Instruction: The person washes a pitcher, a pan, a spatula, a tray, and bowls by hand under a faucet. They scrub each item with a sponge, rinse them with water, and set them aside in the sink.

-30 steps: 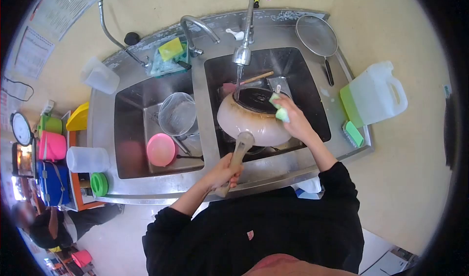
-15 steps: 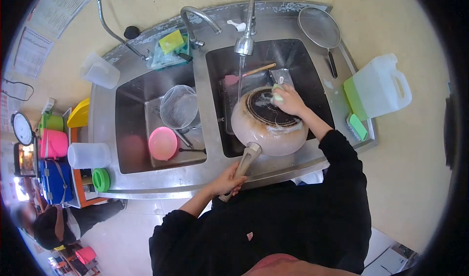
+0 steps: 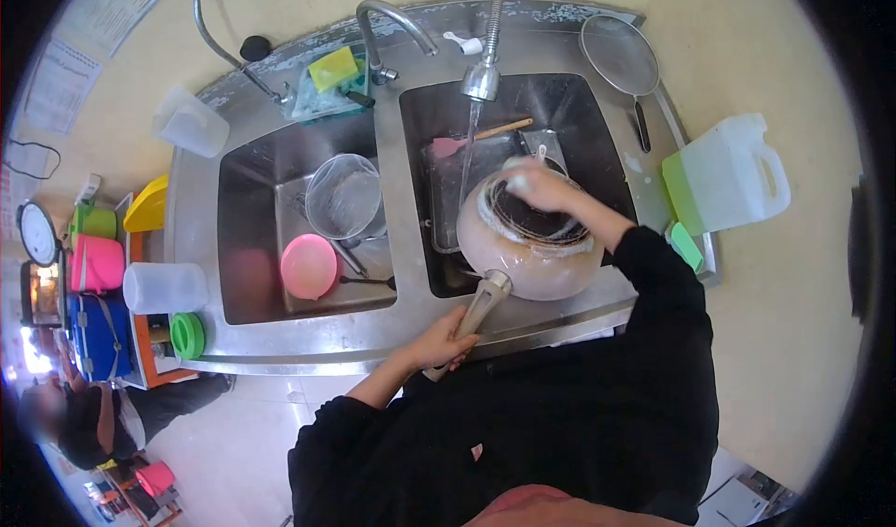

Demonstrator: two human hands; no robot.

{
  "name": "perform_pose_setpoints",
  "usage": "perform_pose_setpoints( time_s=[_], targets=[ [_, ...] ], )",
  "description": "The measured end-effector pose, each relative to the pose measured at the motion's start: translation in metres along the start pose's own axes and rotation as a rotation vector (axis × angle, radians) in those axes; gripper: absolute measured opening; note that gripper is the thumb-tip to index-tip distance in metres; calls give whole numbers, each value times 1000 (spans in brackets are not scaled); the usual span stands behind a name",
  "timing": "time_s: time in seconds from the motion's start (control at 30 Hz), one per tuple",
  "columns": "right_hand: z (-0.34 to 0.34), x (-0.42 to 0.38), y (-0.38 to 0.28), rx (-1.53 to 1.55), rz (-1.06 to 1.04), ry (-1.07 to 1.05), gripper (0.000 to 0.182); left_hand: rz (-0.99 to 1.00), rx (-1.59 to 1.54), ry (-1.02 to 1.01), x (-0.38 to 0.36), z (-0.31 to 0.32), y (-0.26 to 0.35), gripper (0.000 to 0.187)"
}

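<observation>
My left hand (image 3: 443, 340) is closed around the beige handle of a pan (image 3: 537, 275), which is tilted bottom-up over the right sink basin. The pan's outer wall is pale, and its dark base (image 3: 537, 224) carries white suds along the rim. My right hand (image 3: 549, 191) presses a pale sponge (image 3: 514, 176) on the far side of that base; the sponge is blurred and partly hidden by the fingers. Water runs from the spring-necked faucet (image 3: 481, 83) just left of the pan. Behind it a pink spatula (image 3: 450, 146) lies across a metal tray (image 3: 444, 191) in the basin.
The left basin holds a clear bowl (image 3: 343, 198), a pink bowl (image 3: 310, 267) and utensils. A yellow sponge (image 3: 333, 69) sits behind. On the right are a strainer (image 3: 620, 55), a jug of green liquid (image 3: 723, 177) and a green brush (image 3: 684, 246). Another person (image 3: 103, 420) is at far left.
My right hand has slid the sponge up and left across the pan's base, and more suds show around its edge. The left hand keeps the handle. The view has shifted slightly.
</observation>
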State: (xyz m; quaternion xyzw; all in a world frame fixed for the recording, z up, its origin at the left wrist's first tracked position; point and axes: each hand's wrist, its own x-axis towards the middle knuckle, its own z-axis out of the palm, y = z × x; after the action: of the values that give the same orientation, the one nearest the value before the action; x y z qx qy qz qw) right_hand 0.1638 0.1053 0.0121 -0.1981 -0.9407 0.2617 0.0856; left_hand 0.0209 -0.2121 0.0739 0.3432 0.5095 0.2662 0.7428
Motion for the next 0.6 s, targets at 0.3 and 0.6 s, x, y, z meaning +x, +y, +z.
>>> perform_pose_setpoints(
  time_s=[0.3, 0.6],
  targets=[
    [-4, -23, 60, -11, 178, 42, 30, 13, 4, 10, 1, -7, -8, 43],
    [5, 33, 42, 96, 128, -88, 24, -6, 11, 23, 0, -7, 5, 53]
  ],
)
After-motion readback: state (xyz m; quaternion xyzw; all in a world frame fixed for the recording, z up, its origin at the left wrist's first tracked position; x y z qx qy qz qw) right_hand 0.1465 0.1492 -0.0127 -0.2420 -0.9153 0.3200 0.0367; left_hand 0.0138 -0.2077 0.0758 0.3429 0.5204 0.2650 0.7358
